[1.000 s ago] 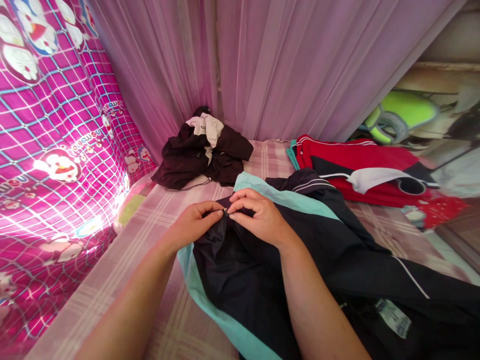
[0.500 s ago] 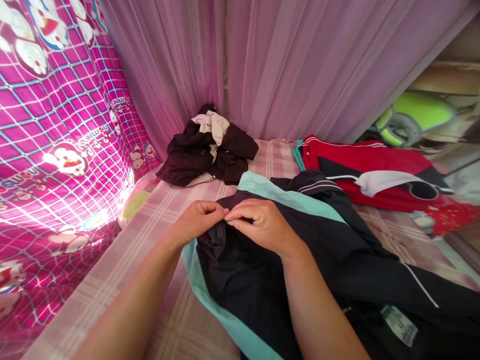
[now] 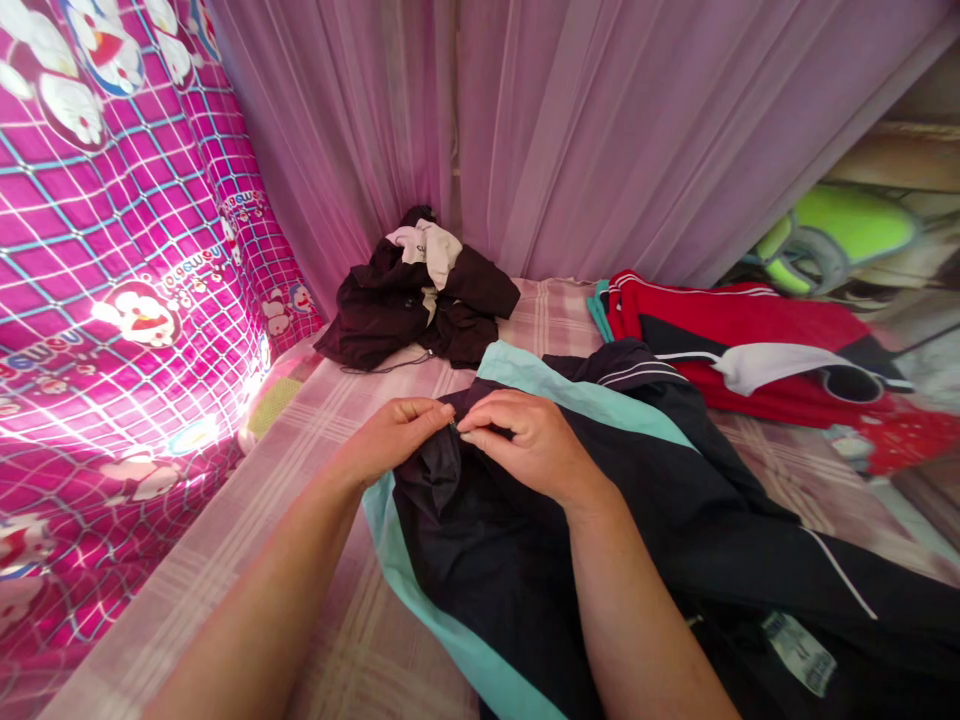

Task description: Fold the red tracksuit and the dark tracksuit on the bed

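A black jacket (image 3: pixel 495 560) with light blue side panels lies spread over the bed, its white label (image 3: pixel 801 650) showing at the lower right. At its hem, my left hand (image 3: pixel 394 437) pinches one front edge between thumb and forefinger. Just beside it, my right hand (image 3: pixel 532 440) is closed in a pinch on the facing edge. Between the fingertips shows a small shiny bit, which looks like the bottom end of the jacket zipper (image 3: pixel 454 425). Fingers cover most of it, so whether its two sides are joined cannot be seen.
A crumpled dark garment (image 3: pixel 390 310) with a white patch lies at the back. Red folded clothes (image 3: pixel 757 320) are at the right, near a lime-green object (image 3: pixel 847 235). A pink patterned cloth (image 3: pixel 142 250) hangs left; a purple curtain (image 3: pixel 570 130) hangs behind. The checked bedsheet (image 3: pixel 247 500) lies underneath.
My fingertips have parted slightly, and the small shiny bit between them now shows. Both hands stay at the same spot on the jacket hem. The view has shifted very slightly.
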